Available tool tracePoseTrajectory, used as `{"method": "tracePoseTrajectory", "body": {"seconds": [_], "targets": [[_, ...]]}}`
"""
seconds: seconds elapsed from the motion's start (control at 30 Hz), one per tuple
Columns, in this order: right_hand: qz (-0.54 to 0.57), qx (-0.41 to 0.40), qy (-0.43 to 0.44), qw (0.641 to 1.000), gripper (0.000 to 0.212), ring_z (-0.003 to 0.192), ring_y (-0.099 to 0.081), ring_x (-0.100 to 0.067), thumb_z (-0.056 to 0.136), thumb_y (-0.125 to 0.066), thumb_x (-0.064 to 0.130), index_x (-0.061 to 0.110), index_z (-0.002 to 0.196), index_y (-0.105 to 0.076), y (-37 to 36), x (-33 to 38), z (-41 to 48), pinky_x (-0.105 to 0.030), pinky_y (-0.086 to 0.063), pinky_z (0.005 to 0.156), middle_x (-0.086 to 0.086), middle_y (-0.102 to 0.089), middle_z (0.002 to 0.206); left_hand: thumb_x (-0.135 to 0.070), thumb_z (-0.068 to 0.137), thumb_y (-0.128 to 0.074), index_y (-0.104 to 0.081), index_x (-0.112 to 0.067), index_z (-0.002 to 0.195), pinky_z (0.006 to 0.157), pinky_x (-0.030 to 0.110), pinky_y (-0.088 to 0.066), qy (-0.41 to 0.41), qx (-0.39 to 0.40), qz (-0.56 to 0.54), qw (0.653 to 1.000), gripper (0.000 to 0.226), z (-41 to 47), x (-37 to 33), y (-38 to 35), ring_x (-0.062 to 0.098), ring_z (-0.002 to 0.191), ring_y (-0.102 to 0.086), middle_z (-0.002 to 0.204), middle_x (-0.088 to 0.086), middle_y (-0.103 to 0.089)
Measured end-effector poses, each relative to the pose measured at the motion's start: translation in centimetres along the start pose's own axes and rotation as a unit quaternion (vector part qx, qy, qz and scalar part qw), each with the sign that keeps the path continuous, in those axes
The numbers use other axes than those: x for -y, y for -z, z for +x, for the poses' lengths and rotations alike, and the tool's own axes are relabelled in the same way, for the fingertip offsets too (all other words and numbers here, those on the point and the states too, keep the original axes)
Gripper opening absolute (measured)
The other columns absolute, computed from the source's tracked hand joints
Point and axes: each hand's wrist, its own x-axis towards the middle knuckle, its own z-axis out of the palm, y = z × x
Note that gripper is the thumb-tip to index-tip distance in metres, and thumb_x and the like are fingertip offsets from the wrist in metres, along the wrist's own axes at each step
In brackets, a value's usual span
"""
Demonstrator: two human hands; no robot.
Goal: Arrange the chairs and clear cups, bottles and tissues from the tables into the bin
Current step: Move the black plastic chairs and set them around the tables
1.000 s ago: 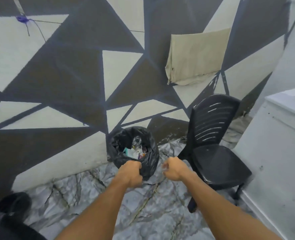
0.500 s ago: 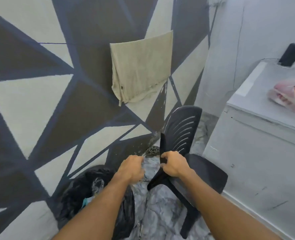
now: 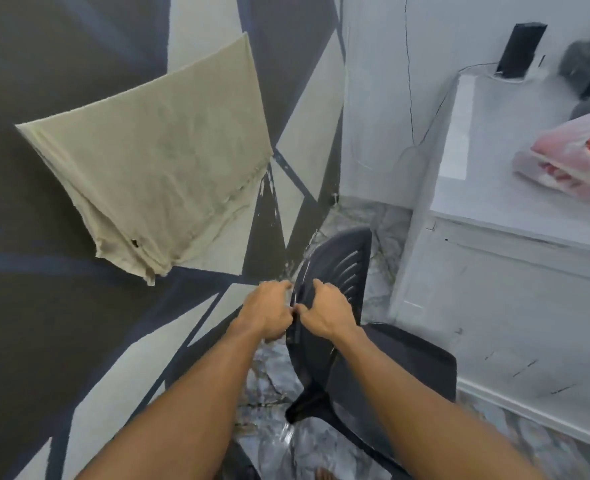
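The black plastic chair (image 3: 411,362) stands at five o'clock, just beside the white counter (image 3: 494,306). The right hand (image 3: 324,313) grips the backrest's near edge, fingers curled over it. The left hand (image 3: 267,315), at its nine o'clock, is curled against that edge; whether it grips the chair, I cannot tell.

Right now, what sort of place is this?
Probably a small café or shop corner: black plastic chair beside a white counter, geometric painted wall, plastic bag on the counter.
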Motion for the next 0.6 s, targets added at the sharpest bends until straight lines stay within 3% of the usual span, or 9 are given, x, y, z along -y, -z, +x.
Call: {"method": "tracePoseTrajectory", "body": {"seconds": [0.07, 0.13, 0.23, 0.4, 0.53, 0.6], "targets": [[0.037, -0.003, -0.031, 0.999, 0.072, 0.112, -0.056, -0.034, 0.077, -0.065, 0.054, 0.01, 0.129, -0.042, -0.7, 0.3, 3.1, -0.046, -0.052, 0.091, -0.013, -0.056, 0.123, -0.024, 0.076, -0.068, -0.058, -0.017, 0.12, 0.092, 0.044, -0.05, -0.028, 0.02, 0.056, 0.998, 0.046, 4.5, -0.2, 1.5, 0.031, 0.112, -0.057, 0.119, 0.007, -0.063], [0.081, 0.003, -0.072, 0.994, 0.095, 0.115, -0.055, -0.035, 0.069, -0.068, 0.061, 0.008, 0.139, -0.032, -1.6, 0.4, 5.2, -0.047, -0.052, 0.093, -0.013, -0.053, 0.129, -0.02, 0.073, -0.07, -0.053, -0.016, 0.128, 0.095, 0.048, -0.049, -0.066, 0.038, 0.107, 0.991, 0.058, 8.8, -0.9, 3.0, 0.032, 0.117, -0.054, 0.125, 0.009, -0.06], [0.139, 0.002, -0.135, 0.981, 0.116, 0.119, -0.055, -0.034, 0.062, -0.075, 0.06, 0.007, 0.149, -0.019, -2.8, -0.1, 7.3, -0.044, -0.05, 0.097, -0.011, -0.055, 0.131, -0.016, 0.078, -0.071, -0.047, -0.026, 0.138, 0.093, 0.049, -0.05, -0.157, 0.074, 0.171, 0.97, 0.066, 14.8, -2.9, 3.6, 0.032, 0.118, -0.052, 0.127, 0.006, -0.057], [0.199, -0.003, -0.157, 0.967, 0.097, 0.101, -0.067, -0.024, 0.067, -0.079, 0.033, 0.007, 0.144, -0.027, -3.3, -0.4, 7.8, -0.037, -0.058, 0.085, -0.003, -0.07, 0.104, -0.022, 0.079, -0.073, -0.036, -0.034, 0.148, 0.089, 0.046, -0.05, -0.279, 0.138, 0.289, 0.905, 0.078, 19.3, -5.1, 2.1, 0.024, 0.113, -0.046, 0.126, 0.0, -0.048], [0.2, -0.009, -0.17, 0.965, 0.104, 0.104, -0.065, -0.024, 0.067, -0.078, 0.028, 0.007, 0.15, -0.02, -1.7, -1.5, 5.9, -0.036, -0.058, 0.081, -0.003, -0.068, 0.107, -0.026, 0.082, -0.071, -0.039, -0.04, 0.147, 0.102, 0.047, -0.044, -0.339, 0.154, 0.336, 0.865, 0.074, 20.2, -7.3, 1.9, 0.026, 0.131, -0.039, 0.149, 0.005, -0.034], [0.216, -0.012, -0.171, 0.961, 0.099, 0.093, -0.066, -0.021, 0.065, -0.077, 0.029, 0.009, 0.148, -0.029, -0.1, -2.7, 4.0, -0.03, -0.057, 0.065, -0.001, -0.068, 0.097, -0.025, 0.086, -0.066, -0.041, -0.04, 0.145, 0.107, 0.047, -0.04, -0.365, 0.146, 0.337, 0.856, 0.066, 19.5, -9.4, 2.1, 0.027, 0.139, -0.031, 0.158, 0.006, -0.025]]}}
